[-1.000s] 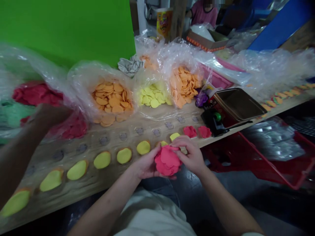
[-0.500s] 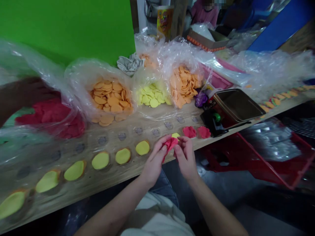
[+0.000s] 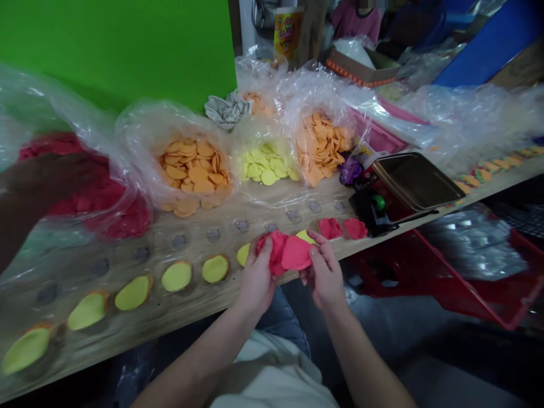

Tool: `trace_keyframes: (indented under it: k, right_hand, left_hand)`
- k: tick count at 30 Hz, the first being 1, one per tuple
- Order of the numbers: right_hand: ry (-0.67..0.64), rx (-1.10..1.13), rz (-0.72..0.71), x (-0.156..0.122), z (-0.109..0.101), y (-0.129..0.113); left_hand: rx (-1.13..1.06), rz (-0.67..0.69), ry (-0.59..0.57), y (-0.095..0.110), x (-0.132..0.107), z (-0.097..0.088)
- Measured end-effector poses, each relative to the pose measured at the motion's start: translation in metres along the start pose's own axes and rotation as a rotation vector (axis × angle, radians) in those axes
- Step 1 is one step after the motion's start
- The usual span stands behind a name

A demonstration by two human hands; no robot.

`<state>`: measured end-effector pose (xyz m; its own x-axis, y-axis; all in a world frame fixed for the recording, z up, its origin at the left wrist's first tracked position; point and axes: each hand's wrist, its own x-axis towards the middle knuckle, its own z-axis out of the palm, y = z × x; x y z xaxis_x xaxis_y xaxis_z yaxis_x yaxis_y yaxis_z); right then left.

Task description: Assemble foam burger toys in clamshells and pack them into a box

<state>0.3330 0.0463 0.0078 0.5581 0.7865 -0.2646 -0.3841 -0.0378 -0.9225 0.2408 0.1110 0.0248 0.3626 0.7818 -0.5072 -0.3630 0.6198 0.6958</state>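
Above the table's front edge, my left hand (image 3: 257, 283) is closed on a small bunch of soft red pieces (image 3: 272, 252). One flat red piece (image 3: 296, 253) spreads out from the bunch, and the fingers of my right hand (image 3: 326, 272) pinch its right edge. Just behind my hands, a yellow disc (image 3: 305, 236) is partly covered. To the left runs a row of yellow discs on orange ones, such as this yellow disc (image 3: 215, 268), in clear plastic trays. Two red wavy-edged pieces (image 3: 330, 228) lie to the right.
Behind are clear bags of orange discs (image 3: 198, 170), yellow discs (image 3: 267, 164) and red pieces (image 3: 123, 218). Another person's hand (image 3: 63, 175) reaches into the red ones. A scale (image 3: 420, 178) stands at right; a red crate (image 3: 476, 294) is below the table edge.
The red piece between my hands has been spread out flat, where it was folded before. The other person's hand has moved down onto the red pile.
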Motion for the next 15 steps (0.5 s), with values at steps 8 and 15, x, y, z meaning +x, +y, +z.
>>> trace_keyframes:
  k: [8,15]
  right_hand:
    - [0.066,-0.51,-0.175,0.033,-0.074,-0.02]
    - [-0.313,-0.822,-0.223,0.079,-0.077,-0.033]
  left_hand:
    - [-0.039,0.085,0.173,0.02,0.024,-0.026]
    - [0.334,-0.109,-0.119,0.014,0.019,-0.035]
